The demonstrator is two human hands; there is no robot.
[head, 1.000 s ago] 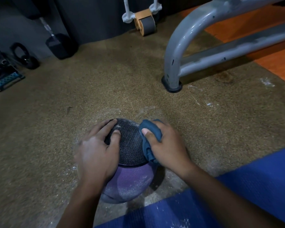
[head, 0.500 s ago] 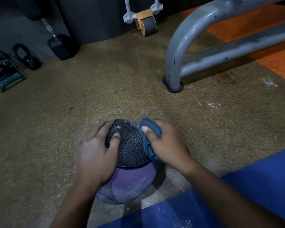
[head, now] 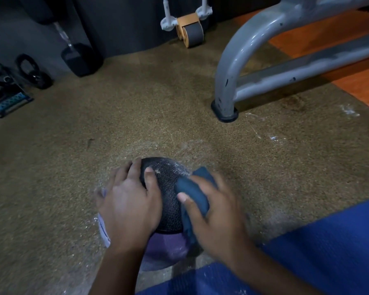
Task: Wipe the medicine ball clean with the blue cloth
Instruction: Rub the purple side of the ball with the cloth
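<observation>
The medicine ball (head: 168, 194), with a black textured panel on top and purple panels below, rests on the speckled brown floor. My left hand (head: 129, 207) lies spread over its left side and holds it. My right hand (head: 218, 220) presses the folded blue cloth (head: 192, 192) against the ball's right side, thumb on top of the cloth. The ball's lower part is partly hidden by both hands. White dust lies on the purple panel and on the floor around the ball.
A blue mat (head: 320, 248) lies at the lower right. A grey metal frame leg (head: 225, 90) stands behind the ball to the right. A dumbbell (head: 79, 58), a kettlebell (head: 33, 71) and a roller (head: 191, 31) sit along the far wall.
My right hand has slid the cloth down and toward me over the ball's right side. The left hand has stayed on the ball's left.
</observation>
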